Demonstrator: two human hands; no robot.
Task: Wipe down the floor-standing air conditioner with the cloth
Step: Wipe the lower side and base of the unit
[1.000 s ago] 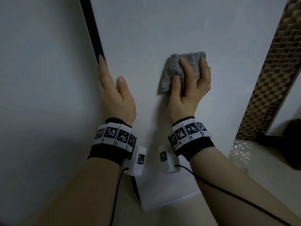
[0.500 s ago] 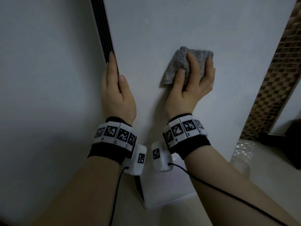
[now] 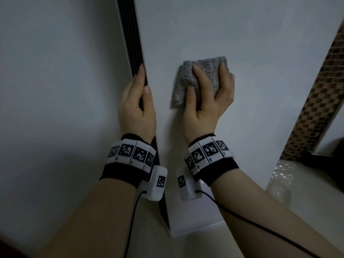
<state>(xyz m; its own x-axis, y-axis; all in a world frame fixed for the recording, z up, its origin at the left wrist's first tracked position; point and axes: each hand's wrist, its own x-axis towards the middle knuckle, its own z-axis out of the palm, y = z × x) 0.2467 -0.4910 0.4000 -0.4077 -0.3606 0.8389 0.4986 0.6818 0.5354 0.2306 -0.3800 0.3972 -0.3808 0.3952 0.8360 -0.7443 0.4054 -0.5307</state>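
Right grip is on the cloth, a grey, nubbly pad, bunched thick and pressed against the white front of the AC. The fingers fan over it and curl in, the little finger wraps its right edge, and the thumb clamps near its lower left corner. That grip is closed around the cloth. The cloth sits on the front panel, right of the vent and apart from it.

Over to the left grip: it has the AC's left front edge. Its fingers run up inside the black ribbed vent along that edge, forefinger laid straight, while the thumb lies on the white front face. The edge is pinched between thumb and fingers, so this one is closed on the AC.

Both wrists wear black bands topped with white blocks printed in square black-and-white markers. A small white box hangs under each wrist, and a thin black cable trails back along each forearm.

Left of the vent is a plain pale surface; wall or side panel, I can't tell. Down low, the AC's base meets a light floor. On the right a strip of brown mosaic tile climbs the frame. Crinkled clear plastic lies on the floor beside the AC. Something dark sits at the far right, too dim to name.
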